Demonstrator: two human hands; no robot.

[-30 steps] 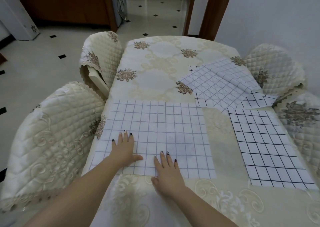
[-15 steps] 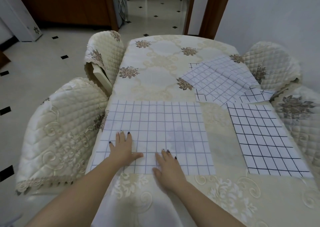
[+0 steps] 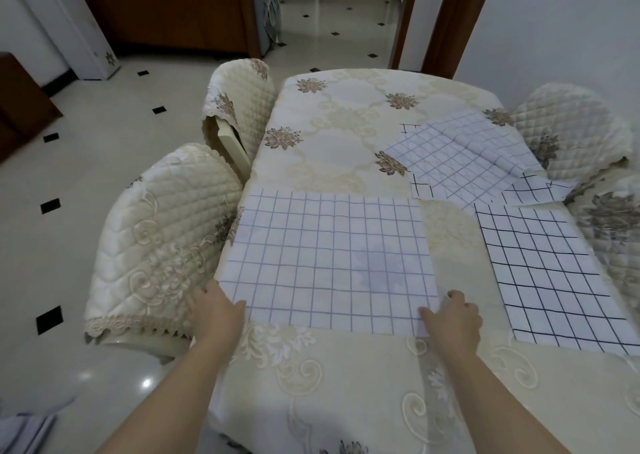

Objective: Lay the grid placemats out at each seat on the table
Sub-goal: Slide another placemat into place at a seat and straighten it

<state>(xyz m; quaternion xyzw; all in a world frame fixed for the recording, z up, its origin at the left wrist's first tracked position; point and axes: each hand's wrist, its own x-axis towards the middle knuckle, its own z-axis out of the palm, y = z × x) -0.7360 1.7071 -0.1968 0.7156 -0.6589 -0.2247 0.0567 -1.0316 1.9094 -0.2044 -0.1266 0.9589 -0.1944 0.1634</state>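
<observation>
Gripping the near corners of the thin blue-grid placemat (image 3: 329, 259), my left hand (image 3: 216, 310) and right hand (image 3: 453, 318) have left their flat-palmed press.

A white grid placemat (image 3: 329, 259) lies flat near-left; a bolder-lined placemat (image 3: 550, 277) lies flat right; a rumpled placemat pile (image 3: 464, 155) sits far right.

- Two bare forearms come into view from the near edge, with no sleeves visible on either.
- No watch, bracelet or ring shows on either wrist or hand.
- The left hand (image 3: 215, 311) shows its back, fingers tucked from sight.
- The right hand (image 3: 454, 319) shows knuckles; its nails are hidden.
</observation>
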